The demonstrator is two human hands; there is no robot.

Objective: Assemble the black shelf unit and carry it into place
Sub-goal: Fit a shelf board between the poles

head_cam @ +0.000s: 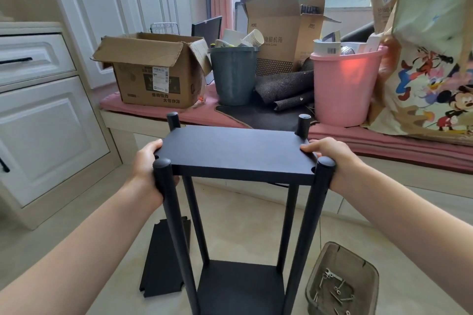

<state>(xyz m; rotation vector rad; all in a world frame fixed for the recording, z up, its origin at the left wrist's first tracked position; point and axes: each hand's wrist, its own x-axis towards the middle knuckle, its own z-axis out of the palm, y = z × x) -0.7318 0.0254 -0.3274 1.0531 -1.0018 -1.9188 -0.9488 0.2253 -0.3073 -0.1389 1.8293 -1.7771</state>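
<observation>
The black shelf unit stands upright on the tiled floor in front of me. Its top board (236, 151) sits between four round black posts, whose capped ends stick up above it. A lower board (242, 286) is fixed near the floor. My left hand (147, 161) grips the left short edge of the top board, thumb on top, just behind the near left post (174, 225). My right hand (330, 155) grips the right short edge the same way, beside the near right post (311, 215). A loose black board (166, 258) lies flat on the floor to the left.
A small tray (341, 282) with screws and a wrench sits on the floor at the right. White cabinets (43, 120) stand at the left. The window seat (384, 146) behind carries cardboard boxes, a grey bin (234, 77), a pink bucket (344, 87) and a cartoon-print bag (435, 64).
</observation>
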